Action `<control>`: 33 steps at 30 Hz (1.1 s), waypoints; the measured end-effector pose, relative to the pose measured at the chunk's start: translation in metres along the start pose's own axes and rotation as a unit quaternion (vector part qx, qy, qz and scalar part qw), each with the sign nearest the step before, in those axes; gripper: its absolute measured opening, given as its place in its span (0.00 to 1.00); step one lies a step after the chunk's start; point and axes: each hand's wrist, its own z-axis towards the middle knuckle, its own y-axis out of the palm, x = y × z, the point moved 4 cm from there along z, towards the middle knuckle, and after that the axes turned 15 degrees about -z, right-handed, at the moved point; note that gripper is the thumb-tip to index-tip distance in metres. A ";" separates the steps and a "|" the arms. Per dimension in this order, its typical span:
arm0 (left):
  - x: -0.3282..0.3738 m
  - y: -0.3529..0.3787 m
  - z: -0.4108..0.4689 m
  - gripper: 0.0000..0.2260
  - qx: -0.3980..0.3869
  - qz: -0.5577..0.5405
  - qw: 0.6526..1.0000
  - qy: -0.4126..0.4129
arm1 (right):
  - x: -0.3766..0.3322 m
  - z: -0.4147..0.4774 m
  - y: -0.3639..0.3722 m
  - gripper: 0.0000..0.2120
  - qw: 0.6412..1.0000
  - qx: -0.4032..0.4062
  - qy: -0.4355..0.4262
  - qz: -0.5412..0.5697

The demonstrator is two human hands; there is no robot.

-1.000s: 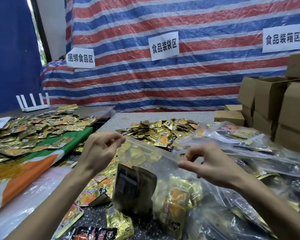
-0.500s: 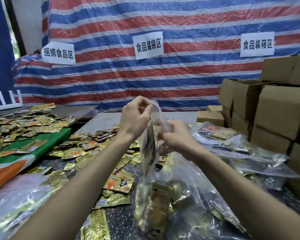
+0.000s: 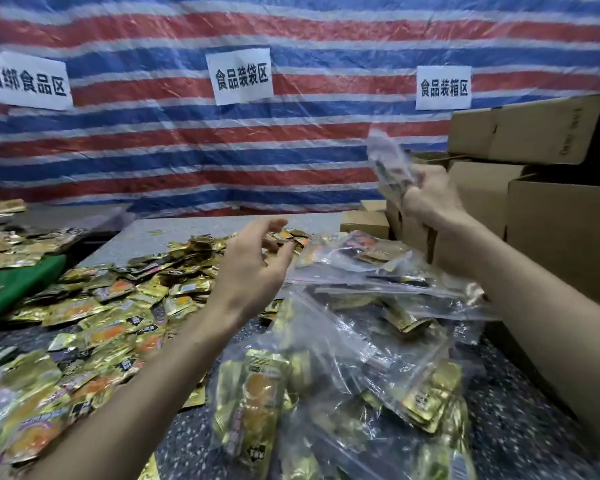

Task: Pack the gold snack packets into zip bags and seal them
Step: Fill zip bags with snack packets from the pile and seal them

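Left hand (image 3: 253, 263): it hangs in the air over the table, palm turned to the side, with the fingers loosely bent and spread apart; it holds nothing.
Right hand (image 3: 430, 202): it is raised higher and farther out than the left one, with the fingers curled round the lower part of a bag; the grip is blurred, so I cannot tell which fingers press.
Zip bag (image 3: 388, 164): clear plastic, it stands up out of the right hand's grip, above the knuckles; something dark and gold shows inside, but it is too blurred to tell if the strip is closed.
Filled zip bags (image 3: 368, 327): a heap of clear bags with gold packets inside, lying between the two forearms and under the right wrist.
Gold snack packets (image 3: 118, 306): loose and many, spread on the table under the left hand and to the left of the left forearm.
Table (image 3: 520, 431): dark speckled top; a bare part shows just under the right forearm.
Cardboard boxes (image 3: 561, 230): stacked to the right of the right hand and behind it.
Green cloth (image 3: 18, 285): far to the left of the left hand, partly under packets.
Striped tarp (image 3: 291, 150): red, blue and white, a wall beyond both hands.
Paper signs (image 3: 241, 76): three white sheets with black characters, on the tarp above the hands.
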 end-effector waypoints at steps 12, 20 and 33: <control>0.014 -0.028 -0.048 0.14 -0.011 -0.025 0.999 -0.017 | -0.012 -0.056 0.046 0.19 0.966 -0.107 0.023 -0.234; -0.030 -0.091 -0.090 0.10 0.055 0.042 0.994 -0.085 | -0.153 -0.135 0.104 0.12 0.959 -0.151 -0.236 0.038; -0.135 -0.272 -0.180 0.17 0.084 0.483 0.745 -0.452 | -0.206 -0.160 0.142 0.07 0.900 -0.265 -0.281 0.202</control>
